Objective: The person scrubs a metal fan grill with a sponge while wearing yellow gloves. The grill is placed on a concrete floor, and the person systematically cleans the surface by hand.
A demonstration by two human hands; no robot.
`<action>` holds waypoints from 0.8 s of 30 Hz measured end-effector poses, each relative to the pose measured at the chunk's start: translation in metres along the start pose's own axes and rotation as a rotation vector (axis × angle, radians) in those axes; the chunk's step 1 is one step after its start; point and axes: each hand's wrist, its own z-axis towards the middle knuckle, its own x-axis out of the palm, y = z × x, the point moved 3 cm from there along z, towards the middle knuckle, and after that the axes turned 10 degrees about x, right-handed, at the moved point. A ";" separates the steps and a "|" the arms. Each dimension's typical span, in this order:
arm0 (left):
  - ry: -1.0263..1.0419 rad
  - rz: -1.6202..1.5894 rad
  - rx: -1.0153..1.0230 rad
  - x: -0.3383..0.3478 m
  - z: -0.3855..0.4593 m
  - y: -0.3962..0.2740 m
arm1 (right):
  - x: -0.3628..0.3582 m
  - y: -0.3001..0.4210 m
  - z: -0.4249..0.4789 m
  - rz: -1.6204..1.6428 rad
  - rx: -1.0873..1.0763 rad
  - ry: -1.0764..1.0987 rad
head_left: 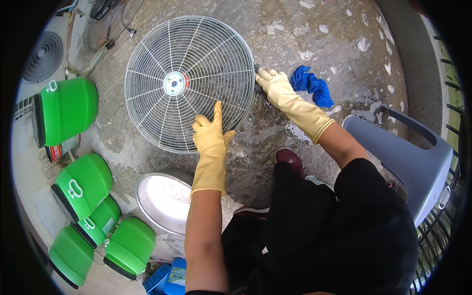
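A round wire fan guard [147, 73] with a pale hub disc [174, 84] lies before me over wet concrete. My left hand [210, 134], in a cream rubber glove, rests on its near part. The index finger points out across the wires, and the thumb is spread at the rim. In a matching glove, my right hand [274, 84] is at the guard's right rim. Its fingertips are closed on a small dark pad [257, 68], probably a scourer, mostly hidden by the glove. Just right of that hand lies a crumpled blue cloth [311, 85].
Several green plastic drums [68, 110] line the left wall. A shiny metal basin [162, 202] sits near my left forearm, and a grey plastic stool [402, 158] is at right. Foam patches [363, 44] dot the floor. A plug [131, 32] on a cord lies beyond the guard.
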 end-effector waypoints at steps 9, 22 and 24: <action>0.109 -0.003 -0.011 -0.016 0.005 -0.008 | -0.032 -0.013 0.048 0.066 0.019 0.048; 0.097 0.014 -0.007 -0.017 0.009 -0.012 | 0.002 -0.039 0.057 0.371 0.033 0.026; 0.113 0.005 -0.027 -0.015 0.006 -0.010 | 0.015 -0.033 0.022 0.448 -0.075 0.028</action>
